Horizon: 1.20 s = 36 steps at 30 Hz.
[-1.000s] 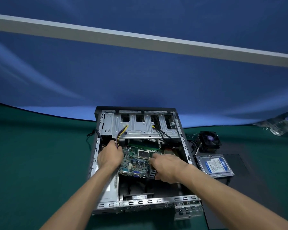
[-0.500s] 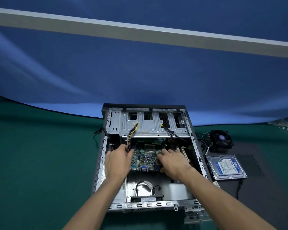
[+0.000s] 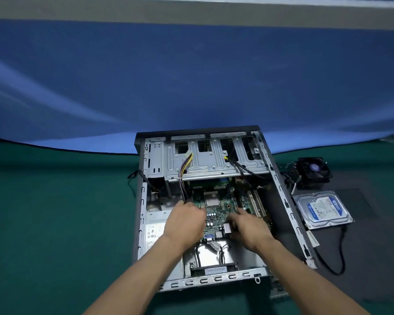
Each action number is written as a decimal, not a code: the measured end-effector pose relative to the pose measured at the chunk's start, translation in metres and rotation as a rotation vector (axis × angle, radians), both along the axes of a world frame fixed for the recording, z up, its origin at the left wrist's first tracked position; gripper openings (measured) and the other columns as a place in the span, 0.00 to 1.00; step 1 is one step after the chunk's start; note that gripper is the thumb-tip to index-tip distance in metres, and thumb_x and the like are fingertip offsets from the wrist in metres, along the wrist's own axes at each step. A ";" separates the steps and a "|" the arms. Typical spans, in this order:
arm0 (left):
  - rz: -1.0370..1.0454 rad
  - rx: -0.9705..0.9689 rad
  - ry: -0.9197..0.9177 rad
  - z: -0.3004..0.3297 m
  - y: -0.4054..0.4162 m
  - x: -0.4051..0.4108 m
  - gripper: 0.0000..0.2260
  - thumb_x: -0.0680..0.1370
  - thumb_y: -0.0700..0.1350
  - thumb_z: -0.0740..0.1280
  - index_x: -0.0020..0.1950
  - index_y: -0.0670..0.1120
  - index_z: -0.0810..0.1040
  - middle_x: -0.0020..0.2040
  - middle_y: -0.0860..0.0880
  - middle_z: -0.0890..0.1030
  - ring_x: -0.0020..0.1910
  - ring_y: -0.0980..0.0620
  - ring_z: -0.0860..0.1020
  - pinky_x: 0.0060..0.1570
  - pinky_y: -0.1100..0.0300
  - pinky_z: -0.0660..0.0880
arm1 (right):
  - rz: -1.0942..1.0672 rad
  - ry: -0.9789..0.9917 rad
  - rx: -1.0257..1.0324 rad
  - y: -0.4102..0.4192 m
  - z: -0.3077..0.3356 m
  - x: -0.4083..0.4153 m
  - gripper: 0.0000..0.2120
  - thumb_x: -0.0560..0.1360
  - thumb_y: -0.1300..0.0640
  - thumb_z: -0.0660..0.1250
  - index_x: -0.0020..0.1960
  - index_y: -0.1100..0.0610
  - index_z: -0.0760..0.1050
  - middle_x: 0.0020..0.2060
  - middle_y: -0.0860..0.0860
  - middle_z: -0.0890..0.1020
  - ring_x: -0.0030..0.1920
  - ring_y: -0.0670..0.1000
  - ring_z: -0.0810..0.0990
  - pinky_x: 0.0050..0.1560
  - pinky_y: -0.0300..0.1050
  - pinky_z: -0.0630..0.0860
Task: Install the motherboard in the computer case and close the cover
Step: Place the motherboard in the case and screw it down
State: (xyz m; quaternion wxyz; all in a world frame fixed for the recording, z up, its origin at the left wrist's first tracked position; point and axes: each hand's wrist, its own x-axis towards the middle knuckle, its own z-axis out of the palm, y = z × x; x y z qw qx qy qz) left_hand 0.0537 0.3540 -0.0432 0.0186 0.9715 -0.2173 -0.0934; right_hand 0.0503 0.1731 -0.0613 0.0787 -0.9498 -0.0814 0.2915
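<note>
An open computer case (image 3: 289,205) lies flat on the green table. The green motherboard (image 3: 216,212) sits inside it, its far edge tucked under the silver drive cage (image 3: 212,160). My left hand (image 3: 184,220) grips the board's left edge, beside a bundle of coloured wires (image 3: 184,171). My right hand (image 3: 248,226) holds the board's near right side, next to the rear ports. The case's bare metal floor shows just in front of the board. A dark panel (image 3: 373,235) lies flat to the right of the case; whether it is the cover I cannot tell.
A hard drive (image 3: 323,209) with a blue label and a black cooler fan (image 3: 313,170) rest on the dark panel right of the case. A black cable (image 3: 338,253) trails from the drive. The power supply (image 3: 154,233) fills the case's near left corner. A blue backdrop rises behind.
Both hands have pushed the motherboard farther into the case, toward the drive cage, uncovering more of the case floor. The camera has moved closer and tilted.
</note>
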 end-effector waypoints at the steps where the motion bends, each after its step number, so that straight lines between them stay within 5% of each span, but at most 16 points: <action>1: -0.051 0.066 0.022 0.001 -0.004 0.002 0.07 0.76 0.38 0.60 0.48 0.46 0.77 0.44 0.46 0.81 0.46 0.47 0.78 0.56 0.53 0.71 | -0.029 0.003 0.021 -0.001 0.000 0.000 0.19 0.74 0.50 0.69 0.63 0.50 0.71 0.59 0.48 0.73 0.56 0.53 0.77 0.55 0.44 0.72; 6: -0.197 0.290 0.167 -0.003 -0.024 -0.007 0.09 0.77 0.33 0.60 0.49 0.42 0.78 0.48 0.45 0.82 0.47 0.46 0.81 0.48 0.53 0.75 | -0.071 -0.066 0.041 -0.002 -0.001 -0.002 0.13 0.77 0.53 0.67 0.60 0.51 0.72 0.55 0.48 0.74 0.47 0.51 0.76 0.45 0.41 0.65; 11: -0.061 0.163 0.199 -0.003 -0.033 -0.004 0.06 0.76 0.37 0.61 0.47 0.43 0.77 0.46 0.45 0.81 0.46 0.45 0.80 0.48 0.54 0.75 | -0.067 -0.105 0.050 0.001 -0.001 -0.002 0.12 0.77 0.53 0.66 0.60 0.51 0.72 0.53 0.48 0.74 0.42 0.51 0.74 0.43 0.39 0.64; 14: 0.010 0.027 0.347 -0.007 -0.038 -0.009 0.07 0.77 0.40 0.60 0.45 0.42 0.77 0.43 0.44 0.79 0.45 0.45 0.80 0.52 0.52 0.77 | -0.072 -0.092 0.090 0.002 -0.002 0.000 0.13 0.77 0.53 0.67 0.61 0.50 0.73 0.55 0.48 0.74 0.48 0.52 0.78 0.44 0.39 0.63; 22: -0.008 0.100 0.550 -0.023 -0.042 -0.017 0.13 0.80 0.46 0.55 0.47 0.41 0.76 0.47 0.42 0.80 0.47 0.44 0.79 0.54 0.52 0.74 | -0.126 -0.042 0.140 0.001 -0.003 0.001 0.18 0.77 0.55 0.66 0.66 0.50 0.71 0.58 0.48 0.73 0.52 0.52 0.78 0.56 0.44 0.71; 28: 0.101 0.122 0.393 -0.019 -0.035 0.011 0.09 0.79 0.42 0.58 0.42 0.45 0.76 0.41 0.48 0.79 0.42 0.50 0.79 0.50 0.55 0.77 | -0.156 -0.025 0.172 0.000 -0.004 0.001 0.19 0.77 0.58 0.66 0.67 0.50 0.71 0.57 0.48 0.73 0.51 0.51 0.78 0.59 0.46 0.71; 33: -0.012 0.524 0.264 -0.016 -0.034 0.027 0.09 0.80 0.39 0.59 0.57 0.41 0.75 0.57 0.45 0.79 0.63 0.46 0.72 0.51 0.55 0.73 | -0.175 -0.034 0.198 -0.002 -0.004 0.001 0.18 0.77 0.60 0.66 0.66 0.51 0.72 0.58 0.49 0.73 0.52 0.51 0.77 0.61 0.45 0.71; 36: 0.084 0.503 0.369 -0.022 -0.031 0.036 0.15 0.80 0.38 0.56 0.68 0.40 0.67 0.61 0.46 0.78 0.61 0.46 0.75 0.51 0.54 0.73 | -0.189 -0.029 0.215 -0.003 -0.003 -0.001 0.17 0.76 0.62 0.66 0.64 0.52 0.73 0.62 0.50 0.72 0.52 0.51 0.77 0.63 0.45 0.71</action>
